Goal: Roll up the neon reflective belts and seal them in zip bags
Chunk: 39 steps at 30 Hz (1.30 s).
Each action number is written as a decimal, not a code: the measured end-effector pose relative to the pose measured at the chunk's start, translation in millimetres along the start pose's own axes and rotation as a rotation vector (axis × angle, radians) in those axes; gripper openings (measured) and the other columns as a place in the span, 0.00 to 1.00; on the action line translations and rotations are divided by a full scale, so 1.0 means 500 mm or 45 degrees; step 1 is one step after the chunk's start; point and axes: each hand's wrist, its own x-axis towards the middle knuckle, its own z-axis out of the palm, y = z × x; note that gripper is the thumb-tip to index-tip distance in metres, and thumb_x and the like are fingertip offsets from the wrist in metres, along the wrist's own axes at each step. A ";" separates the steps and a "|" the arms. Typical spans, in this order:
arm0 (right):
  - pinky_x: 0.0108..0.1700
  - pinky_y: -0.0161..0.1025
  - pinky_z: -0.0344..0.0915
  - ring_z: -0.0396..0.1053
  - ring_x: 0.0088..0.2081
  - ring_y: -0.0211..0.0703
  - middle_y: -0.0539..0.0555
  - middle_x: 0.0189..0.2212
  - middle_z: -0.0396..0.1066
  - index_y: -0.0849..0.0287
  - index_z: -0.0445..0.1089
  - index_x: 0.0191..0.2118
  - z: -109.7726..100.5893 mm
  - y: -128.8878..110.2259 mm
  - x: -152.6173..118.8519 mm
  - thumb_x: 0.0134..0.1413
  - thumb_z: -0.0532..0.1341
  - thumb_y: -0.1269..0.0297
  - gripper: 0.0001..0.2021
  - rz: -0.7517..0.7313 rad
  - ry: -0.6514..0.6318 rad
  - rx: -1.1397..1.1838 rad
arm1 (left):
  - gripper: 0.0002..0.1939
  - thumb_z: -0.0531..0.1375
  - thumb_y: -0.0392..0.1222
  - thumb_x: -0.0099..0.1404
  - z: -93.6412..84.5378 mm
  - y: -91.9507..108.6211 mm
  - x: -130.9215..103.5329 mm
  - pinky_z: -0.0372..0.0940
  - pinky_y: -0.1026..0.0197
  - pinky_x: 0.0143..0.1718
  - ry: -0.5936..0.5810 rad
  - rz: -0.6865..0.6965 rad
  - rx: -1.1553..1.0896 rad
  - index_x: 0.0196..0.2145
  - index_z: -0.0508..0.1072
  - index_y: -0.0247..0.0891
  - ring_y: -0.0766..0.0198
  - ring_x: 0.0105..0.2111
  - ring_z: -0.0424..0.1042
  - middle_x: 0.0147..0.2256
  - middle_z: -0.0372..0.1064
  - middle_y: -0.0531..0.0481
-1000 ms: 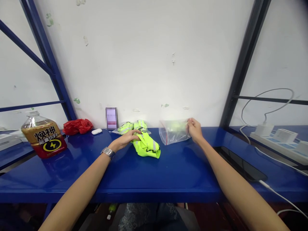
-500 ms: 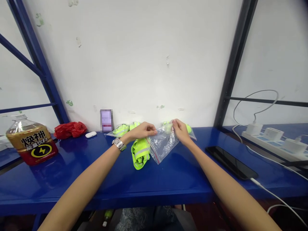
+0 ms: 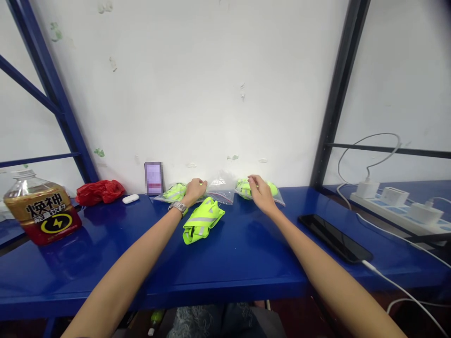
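A folded neon-yellow vest (image 3: 203,219) with grey reflective strips lies loose on the blue table, just in front of my left hand (image 3: 196,190). That hand is at the left edge of a clear zip bag (image 3: 221,187), fingers loosely bent and seemingly holding nothing. The bag rests against the wall with its red-lined seal toward me. My right hand (image 3: 260,193) is open over a bagged yellow vest (image 3: 244,188), partly covering it; whether it touches is unclear. Another bagged yellow vest (image 3: 174,192) lies left of my left hand, partly hidden by it.
A large drink bottle (image 3: 42,209), red plastic bag (image 3: 100,192), white case (image 3: 130,199) and upright phone (image 3: 154,178) stand or lie to the left. On the right are a black phone (image 3: 334,238) with a white cable and a power strip (image 3: 398,209). Metal posts flank the table.
Both hands have let go of the clear zip bag, which now rests by the wall. My hands have moved apart, the left one leftward. The loose vest lies more slanted and fully in view.
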 end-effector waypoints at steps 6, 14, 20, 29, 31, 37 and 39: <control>0.42 0.40 0.61 0.68 0.37 0.45 0.56 0.35 0.71 0.58 0.68 0.39 0.014 -0.020 -0.014 0.63 0.48 0.57 0.15 -0.190 -0.160 -0.062 | 0.27 0.43 0.58 0.67 -0.055 0.023 -0.070 0.61 0.55 0.41 -0.108 0.197 0.061 0.36 0.73 0.35 0.51 0.38 0.72 0.35 0.74 0.40; 0.35 0.37 0.60 0.67 0.30 0.41 0.52 0.28 0.71 0.58 0.68 0.34 0.041 -0.060 -0.043 0.65 0.47 0.53 0.18 -0.254 -0.474 0.091 | 0.42 0.64 0.55 0.48 -0.108 0.022 -0.167 0.62 0.57 0.35 -0.633 0.450 0.150 0.58 0.59 0.37 0.51 0.34 0.72 0.35 0.73 0.46; 0.32 0.41 0.69 0.72 0.32 0.45 0.57 0.33 0.72 0.59 0.68 0.42 0.051 -0.083 -0.053 0.60 0.46 0.41 0.27 0.276 -0.671 0.764 | 0.34 0.61 0.46 0.53 -0.101 0.054 -0.169 0.68 0.58 0.37 -0.402 0.218 -0.830 0.57 0.58 0.39 0.56 0.39 0.72 0.46 0.69 0.44; 0.40 0.44 0.72 0.71 0.45 0.50 0.57 0.47 0.70 0.56 0.64 0.51 0.070 -0.112 -0.079 0.53 0.61 0.48 0.24 0.260 -0.807 0.935 | 0.34 0.61 0.41 0.54 -0.012 0.049 -0.161 0.64 0.54 0.49 -0.149 0.180 -1.103 0.58 0.59 0.38 0.52 0.50 0.67 0.53 0.65 0.42; 0.45 0.46 0.71 0.70 0.47 0.50 0.58 0.47 0.71 0.59 0.65 0.49 0.075 -0.105 -0.079 0.52 0.62 0.50 0.23 0.175 -0.742 0.872 | 0.36 0.63 0.43 0.55 -0.005 0.039 -0.158 0.58 0.52 0.57 -0.110 0.200 -0.933 0.60 0.58 0.38 0.50 0.57 0.61 0.59 0.59 0.41; 0.43 0.45 0.70 0.72 0.42 0.49 0.57 0.44 0.72 0.58 0.64 0.54 0.075 -0.092 -0.073 0.51 0.63 0.58 0.24 0.026 -0.595 0.635 | 0.34 0.62 0.51 0.59 0.001 0.029 -0.168 0.63 0.51 0.52 -0.278 0.242 -1.046 0.59 0.58 0.38 0.51 0.54 0.65 0.53 0.66 0.40; 0.42 0.44 0.70 0.72 0.40 0.48 0.56 0.45 0.72 0.57 0.63 0.56 0.074 -0.092 -0.073 0.50 0.62 0.62 0.26 0.010 -0.579 0.587 | 0.29 0.62 0.53 0.60 0.002 0.030 -0.171 0.65 0.53 0.49 -0.270 0.260 -1.044 0.55 0.62 0.38 0.53 0.50 0.68 0.50 0.68 0.41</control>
